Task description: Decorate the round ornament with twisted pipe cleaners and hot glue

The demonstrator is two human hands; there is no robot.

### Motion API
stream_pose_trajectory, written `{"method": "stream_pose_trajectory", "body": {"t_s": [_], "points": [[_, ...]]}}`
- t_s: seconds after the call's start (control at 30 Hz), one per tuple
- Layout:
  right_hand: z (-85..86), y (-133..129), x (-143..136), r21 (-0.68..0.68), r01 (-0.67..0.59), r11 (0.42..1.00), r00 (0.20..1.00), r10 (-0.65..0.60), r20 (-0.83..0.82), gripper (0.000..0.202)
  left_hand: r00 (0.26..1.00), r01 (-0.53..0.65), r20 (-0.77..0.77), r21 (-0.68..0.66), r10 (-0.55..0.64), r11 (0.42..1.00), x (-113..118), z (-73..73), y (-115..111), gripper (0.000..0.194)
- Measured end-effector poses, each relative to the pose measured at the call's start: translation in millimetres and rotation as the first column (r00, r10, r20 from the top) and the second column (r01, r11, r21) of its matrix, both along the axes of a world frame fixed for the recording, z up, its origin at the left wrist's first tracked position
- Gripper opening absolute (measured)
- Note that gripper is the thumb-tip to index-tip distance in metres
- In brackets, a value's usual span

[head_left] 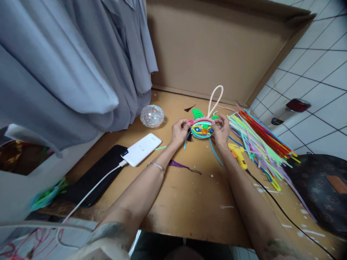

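Between my two hands is a round, colourful craft lantern [202, 130] with a face-like front, green leaf-shaped ears and a white loop on top. My left hand [180, 131] pinches its left side near a pink part. At its right side, the fingers of my right hand [221, 130] are closed on the edge. A dark tassel [189, 137] shows beside my left fingers, and light-blue strips hang below the lantern. A yellow glue gun [238, 155] lies just right of my right wrist. Whatever is behind the lantern is hidden.
Pipe cleaners [260, 141] lie heaped at the right, near a dark bag [320, 191]. A clear ball [152, 116], a white power bank [141, 149] with a cable, a black tray-like object [94, 180] and a purple tassel [181, 165] are on the table. Grey cloth [81, 65] hangs left.
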State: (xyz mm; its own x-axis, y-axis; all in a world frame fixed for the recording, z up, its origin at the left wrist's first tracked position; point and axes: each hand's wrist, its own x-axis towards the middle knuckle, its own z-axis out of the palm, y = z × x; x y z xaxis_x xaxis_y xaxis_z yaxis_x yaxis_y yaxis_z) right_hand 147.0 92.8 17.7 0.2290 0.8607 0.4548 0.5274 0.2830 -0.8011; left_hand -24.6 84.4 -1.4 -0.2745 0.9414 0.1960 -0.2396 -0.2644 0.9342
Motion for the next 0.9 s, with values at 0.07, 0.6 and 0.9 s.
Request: {"method": "stream_pose_trajectory", "body": {"t_s": [0.07, 0.6, 0.9], "points": [[1.3, -0.6, -0.4, 0.003, -0.001, 1.000, 1.000, 0.001, -0.014, 0.050, 1.000, -0.008, -0.029, 0.017, 0.009, 1.000, -0.3, -0.7, 0.6, 0.014], [0.6, -1.3, 1.2, 0.046, -0.033, 0.998, 0.998, 0.035, -0.053, 0.040, 0.975, -0.063, -0.206, 0.086, 0.080, 0.994, -0.7, -1.8, 2.7, 0.012], [-13.8, 11.3, 7.1, 0.199, -0.087, 0.976, 0.981, 0.118, -0.152, 0.033, 0.965, -0.041, -0.256, 0.072, 0.059, 0.997, -0.5, 0.5, 1.2, 0.006]]}}
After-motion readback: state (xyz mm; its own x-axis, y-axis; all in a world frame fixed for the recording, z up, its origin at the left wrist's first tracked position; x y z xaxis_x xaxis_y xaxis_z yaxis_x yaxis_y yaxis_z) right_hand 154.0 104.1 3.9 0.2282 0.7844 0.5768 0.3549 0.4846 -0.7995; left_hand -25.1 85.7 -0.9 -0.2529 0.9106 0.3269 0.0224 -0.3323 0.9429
